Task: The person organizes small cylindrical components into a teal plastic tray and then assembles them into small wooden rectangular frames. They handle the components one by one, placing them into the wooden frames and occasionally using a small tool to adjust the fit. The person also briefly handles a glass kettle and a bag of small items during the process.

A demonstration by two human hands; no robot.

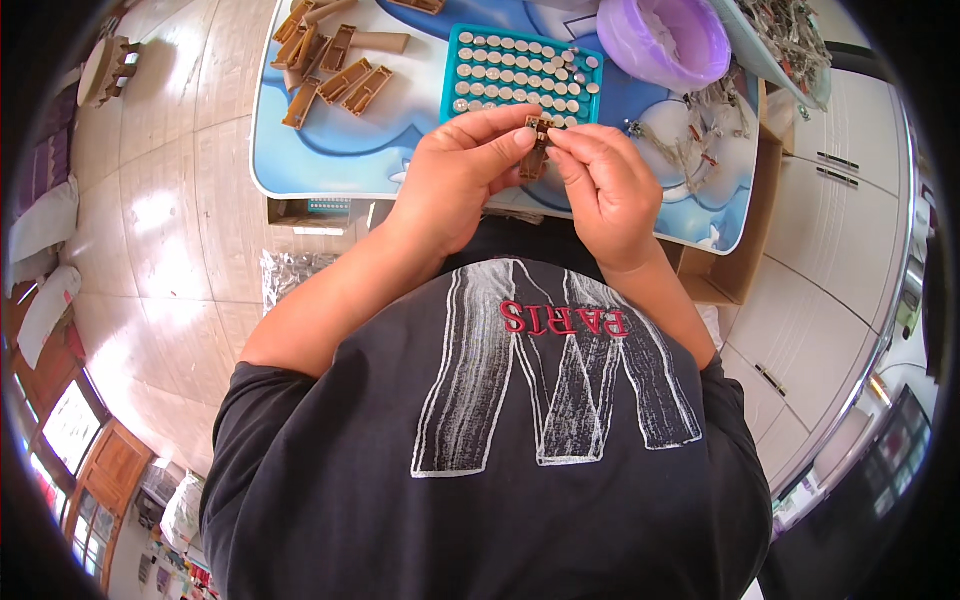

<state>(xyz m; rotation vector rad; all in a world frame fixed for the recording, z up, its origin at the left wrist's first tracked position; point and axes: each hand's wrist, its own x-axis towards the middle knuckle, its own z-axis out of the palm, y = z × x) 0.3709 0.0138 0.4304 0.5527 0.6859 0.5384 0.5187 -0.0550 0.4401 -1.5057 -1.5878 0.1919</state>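
Observation:
Over the table's near edge, my left hand [462, 168] grips a small brown plastic casing [536, 165] between thumb and fingers. The casing is held lengthwise toward me, with small metallic or dark parts showing at its far end. My right hand [612, 190] is closed, its thumb and forefinger pinched against that end from the right. Whatever sits between those fingertips is too small and too hidden to name. Just beyond both hands lies a teal tray [449, 82] with rows of round, silvery, button-like pieces.
More brown casings [345, 80] lie heaped at the table's far left. A purple bowl [690, 70] stands at the far right, beside a pale tray of tangled wires [785, 40]. Loose wired parts [700, 135] lie below the bowl. White cabinets [830, 210] flank the right side.

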